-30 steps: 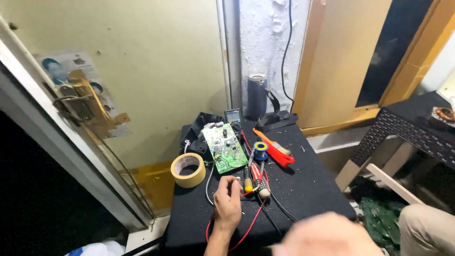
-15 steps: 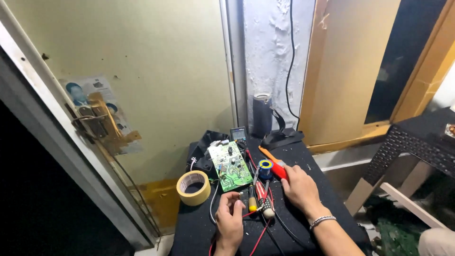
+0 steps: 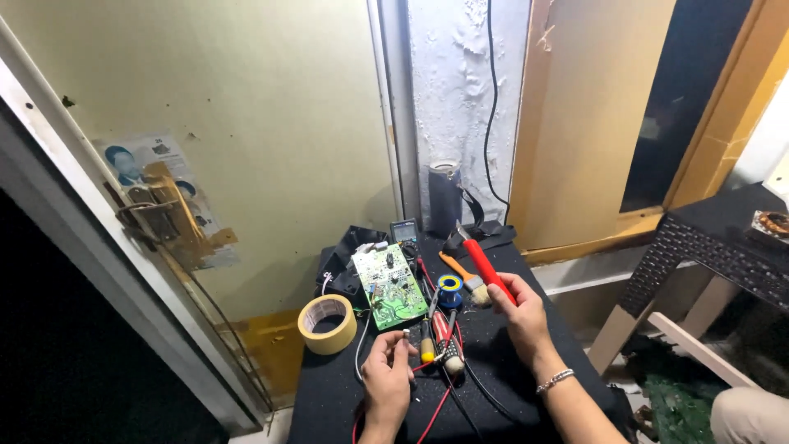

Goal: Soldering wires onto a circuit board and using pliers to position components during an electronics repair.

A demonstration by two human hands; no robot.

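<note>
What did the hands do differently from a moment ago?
The right hand came in over the black table, reached the red-handled tool and has now lifted it, tip pointing up and away. The left hand stayed by the green circuit board, pinching a small part. The tape roll stayed put.

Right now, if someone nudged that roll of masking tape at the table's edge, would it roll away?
Probably not: the roll of masking tape lies flat on its side, so it would likely slide rather than roll. It looks light, being a hollow ring. It overhangs the black table at the left edge, so a push could tip it off.
</note>
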